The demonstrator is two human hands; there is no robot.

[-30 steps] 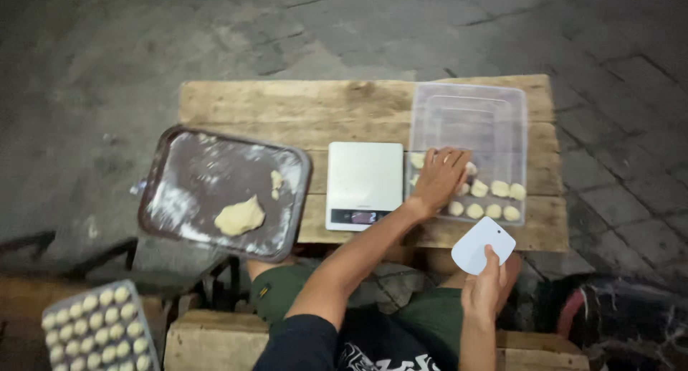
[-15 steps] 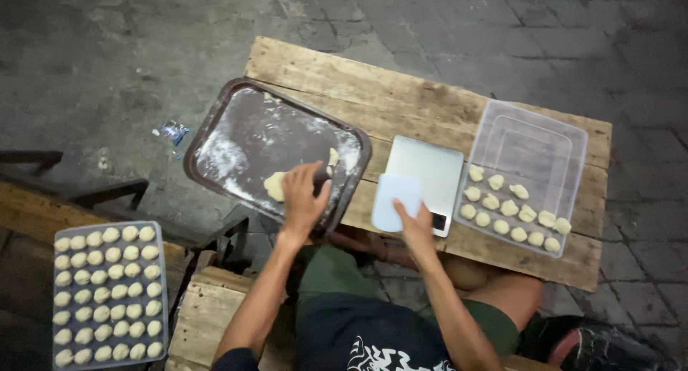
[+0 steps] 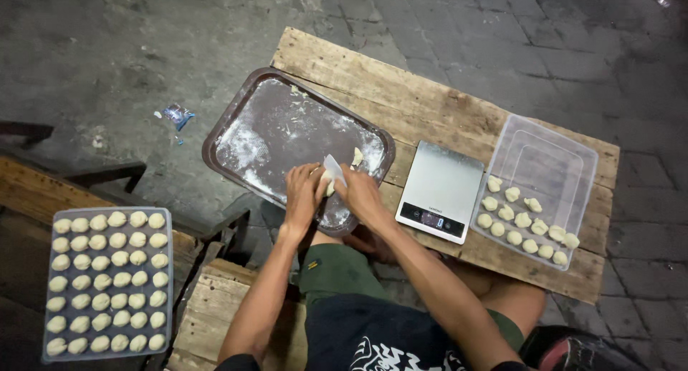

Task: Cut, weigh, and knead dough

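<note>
On the floured dark rectangular metal tray (image 3: 279, 127), my left hand (image 3: 304, 192) clenches over a pale dough lump (image 3: 328, 187), mostly hiding it. My right hand (image 3: 360, 193) grasps the white plastic scraper (image 3: 334, 169) against it; another small dough scrap (image 3: 357, 157) lies just beyond.

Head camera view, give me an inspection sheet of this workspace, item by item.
Surface: rough wooden plank table on dark stone paving.
Job's things: dark floured metal tray; pale dough lump under both hands; white plastic scraper.
Clutter: silver digital kitchen scale; clear plastic container with dough pieces; grey tray of dough balls, lower left.
Grippers: left hand on the dough; right hand holding the scraper.
Cables: nothing seen.
Surroundings: blue wrapper scrap on the paving; wooden bench.
</note>
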